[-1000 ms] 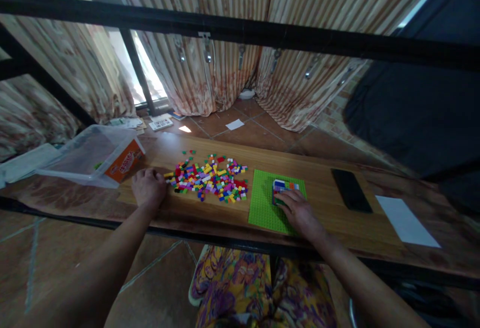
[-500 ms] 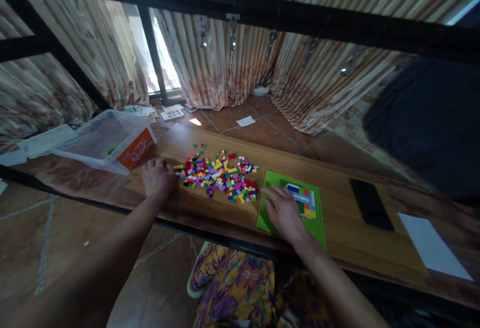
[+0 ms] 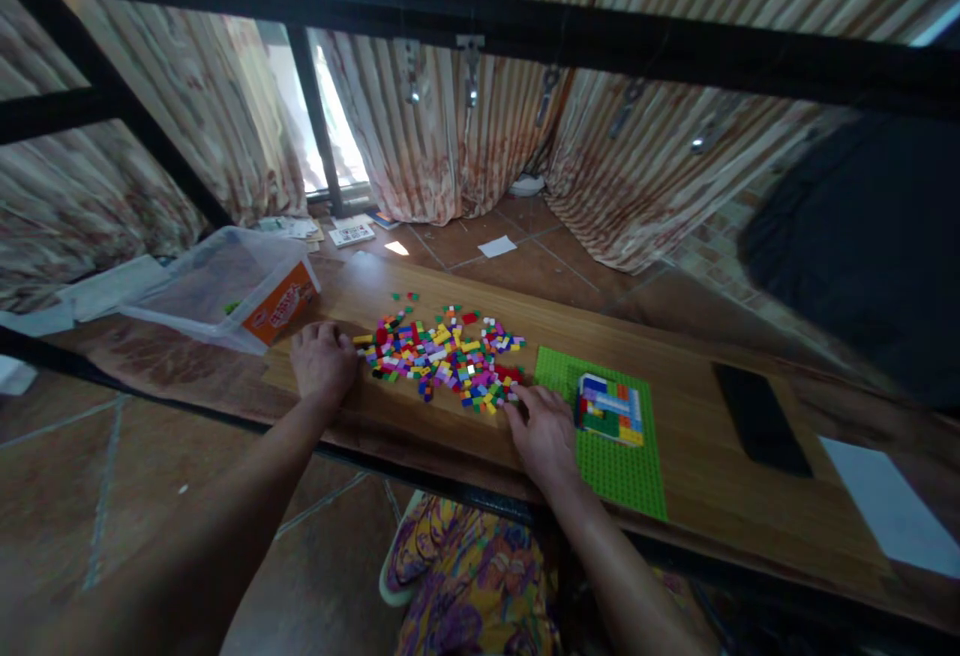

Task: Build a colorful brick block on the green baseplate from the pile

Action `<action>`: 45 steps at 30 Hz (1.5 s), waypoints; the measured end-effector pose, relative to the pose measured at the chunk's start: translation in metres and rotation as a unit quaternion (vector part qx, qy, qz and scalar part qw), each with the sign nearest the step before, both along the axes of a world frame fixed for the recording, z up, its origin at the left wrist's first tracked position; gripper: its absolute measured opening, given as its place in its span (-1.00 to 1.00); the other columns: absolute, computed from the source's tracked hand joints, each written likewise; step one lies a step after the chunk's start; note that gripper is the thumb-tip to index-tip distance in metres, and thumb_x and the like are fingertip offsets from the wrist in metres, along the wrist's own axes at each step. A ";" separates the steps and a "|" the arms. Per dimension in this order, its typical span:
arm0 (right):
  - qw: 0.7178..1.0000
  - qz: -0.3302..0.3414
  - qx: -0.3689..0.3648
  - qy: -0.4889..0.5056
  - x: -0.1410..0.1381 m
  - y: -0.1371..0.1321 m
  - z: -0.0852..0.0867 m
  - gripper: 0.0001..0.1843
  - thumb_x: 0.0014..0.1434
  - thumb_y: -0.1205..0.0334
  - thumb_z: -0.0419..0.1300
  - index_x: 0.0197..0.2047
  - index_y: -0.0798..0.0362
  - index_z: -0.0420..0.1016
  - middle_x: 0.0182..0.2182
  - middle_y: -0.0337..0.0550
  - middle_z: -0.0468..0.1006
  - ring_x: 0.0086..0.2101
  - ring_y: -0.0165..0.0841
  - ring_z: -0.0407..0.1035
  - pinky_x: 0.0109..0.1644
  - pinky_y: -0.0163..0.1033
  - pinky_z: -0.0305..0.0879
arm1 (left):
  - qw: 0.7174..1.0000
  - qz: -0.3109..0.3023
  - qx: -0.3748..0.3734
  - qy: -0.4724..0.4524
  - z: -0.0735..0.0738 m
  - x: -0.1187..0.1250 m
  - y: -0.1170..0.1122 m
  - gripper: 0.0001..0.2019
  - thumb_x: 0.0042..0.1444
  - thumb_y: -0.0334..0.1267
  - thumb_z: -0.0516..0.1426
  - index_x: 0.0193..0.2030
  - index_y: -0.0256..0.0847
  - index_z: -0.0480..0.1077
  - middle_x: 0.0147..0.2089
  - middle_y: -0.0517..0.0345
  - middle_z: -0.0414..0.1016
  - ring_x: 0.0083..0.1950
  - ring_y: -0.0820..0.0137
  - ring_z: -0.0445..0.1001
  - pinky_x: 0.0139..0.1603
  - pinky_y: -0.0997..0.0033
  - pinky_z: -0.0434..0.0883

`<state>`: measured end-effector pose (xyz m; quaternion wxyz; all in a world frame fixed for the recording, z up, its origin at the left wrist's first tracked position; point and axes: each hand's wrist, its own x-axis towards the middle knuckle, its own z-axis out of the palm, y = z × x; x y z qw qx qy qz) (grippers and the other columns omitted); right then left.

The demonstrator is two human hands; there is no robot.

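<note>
A spread of small coloured toy bricks (image 3: pixel 442 354) lies on the wooden tabletop. At its left end my left hand (image 3: pixel 324 361) rests on the wood with fingers curled in; whatever they hold, if anything, is hidden. A yellow brick (image 3: pixel 364 338) lies close by its fingertips. My right hand (image 3: pixel 541 428) is at the pile's right edge, thumb and fingers apart, fingertips by the outermost bricks. Beside that hand is a green studded baseplate (image 3: pixel 622 481). On it sits a low, multicoloured brick build (image 3: pixel 611 411) with white, blue, orange, green and yellow parts.
A clear plastic tub (image 3: pixel 217 281) with an orange label stands at the left end, some green inside. To the right lie a black phone-like slab (image 3: pixel 759 418) and a white paper (image 3: pixel 889 501). A dark metal bar (image 3: pixel 510 16) crosses above the table's far side.
My right hand has moved left from the baseplate to the pile's right edge, uncovering the brick build. My left hand has stayed beside the pile. The view has shifted slightly.
</note>
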<state>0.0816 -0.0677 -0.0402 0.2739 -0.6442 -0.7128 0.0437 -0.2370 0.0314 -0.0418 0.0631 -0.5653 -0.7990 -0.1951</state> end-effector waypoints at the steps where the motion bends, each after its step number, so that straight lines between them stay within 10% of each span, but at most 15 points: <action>1: 1.000 0.001 -0.001 -0.001 -0.001 0.001 -0.001 -0.77 0.22 0.21 0.12 -0.10 0.04 0.52 -0.24 -0.06 0.56 -0.16 -0.19 0.37 -0.04 -0.11 0.22 | 1.000 -0.001 -0.001 0.000 0.000 0.000 0.000 -0.66 0.17 -0.24 -0.06 -0.08 -0.33 0.45 0.00 -0.20 0.41 0.07 0.05 0.31 0.10 0.12 0.25; 24: 0.992 0.095 -0.015 -0.082 -0.048 0.104 0.009 -0.79 0.22 0.29 0.09 -0.26 -0.03 0.57 -0.18 -0.04 0.49 -0.14 -0.17 0.22 -0.05 -0.08 0.18 | 1.000 0.006 0.003 -0.010 0.000 0.001 -0.002 -0.67 0.15 -0.25 -0.04 -0.07 -0.30 0.46 0.00 -0.19 0.42 0.05 0.06 0.32 0.09 0.12 0.26; 34: 0.995 0.080 -0.022 -0.047 -0.050 0.092 0.024 -0.87 0.22 0.29 0.14 -0.27 0.02 0.54 -0.23 -0.08 0.51 -0.11 -0.20 0.24 0.01 -0.12 0.18 | 1.000 -0.005 -0.003 0.002 0.002 -0.001 0.000 -0.65 0.15 -0.22 -0.06 -0.08 -0.31 0.45 0.00 -0.21 0.42 0.08 0.04 0.31 0.11 0.08 0.26; 45: 0.981 0.061 0.016 0.181 0.016 -0.007 0.043 -0.78 0.29 0.19 0.07 -0.24 -0.03 0.55 -0.28 -0.14 0.55 -0.22 -0.30 0.41 -0.10 -0.21 0.32 | 1.000 -0.007 -0.018 0.009 0.005 -0.002 0.001 -0.64 0.16 -0.21 -0.06 -0.07 -0.36 0.44 0.02 -0.22 0.41 0.07 0.05 0.31 0.10 0.06 0.28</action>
